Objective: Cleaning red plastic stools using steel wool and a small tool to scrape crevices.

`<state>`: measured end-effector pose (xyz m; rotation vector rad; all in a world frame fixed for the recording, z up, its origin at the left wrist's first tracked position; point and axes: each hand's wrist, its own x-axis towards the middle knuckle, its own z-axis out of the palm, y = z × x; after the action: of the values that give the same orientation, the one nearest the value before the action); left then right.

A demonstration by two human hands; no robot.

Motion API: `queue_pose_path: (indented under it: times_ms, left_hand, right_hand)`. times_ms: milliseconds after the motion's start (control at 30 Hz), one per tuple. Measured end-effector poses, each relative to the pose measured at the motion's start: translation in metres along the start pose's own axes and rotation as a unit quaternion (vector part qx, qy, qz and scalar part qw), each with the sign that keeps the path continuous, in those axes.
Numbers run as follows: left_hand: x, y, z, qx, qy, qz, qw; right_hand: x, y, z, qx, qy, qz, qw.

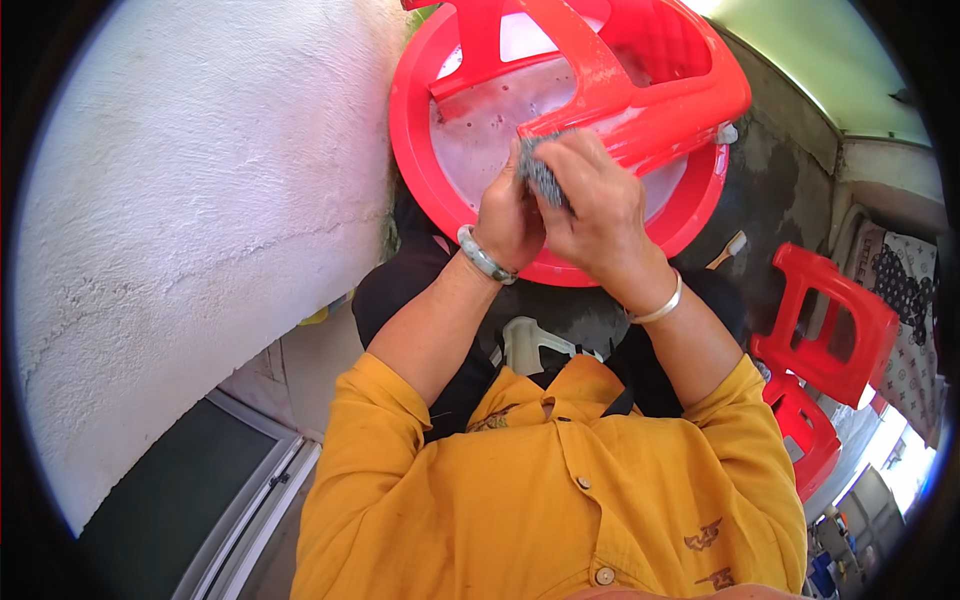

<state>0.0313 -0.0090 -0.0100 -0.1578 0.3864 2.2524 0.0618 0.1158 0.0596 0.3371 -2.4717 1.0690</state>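
A red plastic stool (600,82) lies tilted in a round red basin (420,142) of soapy water (472,150). My right hand (596,202) grips a grey steel-wool scourer (541,169) and presses it against the end of a stool leg. Close beside it, my left hand (511,214) is at the same leg end, its fingers partly hidden behind the scourer and my right hand; whether it grips the leg cannot be made out.
A rough white wall (225,150) rises at the left. On the wet floor at the right lies a wooden-handled brush (727,249). Two more red plastic stools (862,322) stand further right, by a patterned cloth (904,300). A pale plastic stool (525,341) shows between my legs.
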Motion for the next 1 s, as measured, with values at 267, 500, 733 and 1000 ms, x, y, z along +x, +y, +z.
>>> queue_pose_path:
  times_ms: [267,500,733,1000]
  left_hand:
    - [0.002,-0.003,0.021,0.111,0.111,0.068,0.985]
    - [0.002,0.001,0.035,0.113,0.099,0.081,0.985]
    - [-0.001,0.004,0.040,0.089,0.056,0.024,0.994]
    - [0.001,0.004,0.033,0.157,0.108,0.081,0.978]
  right_hand:
    - [0.009,0.008,0.009,-0.005,0.034,0.066,0.997]
    - [-0.005,0.029,-0.016,-0.090,-0.038,0.091,0.991]
    - [0.002,0.044,-0.024,-0.198,-0.077,0.138,0.967]
    - [0.004,0.032,-0.020,-0.065,-0.080,0.066,0.993]
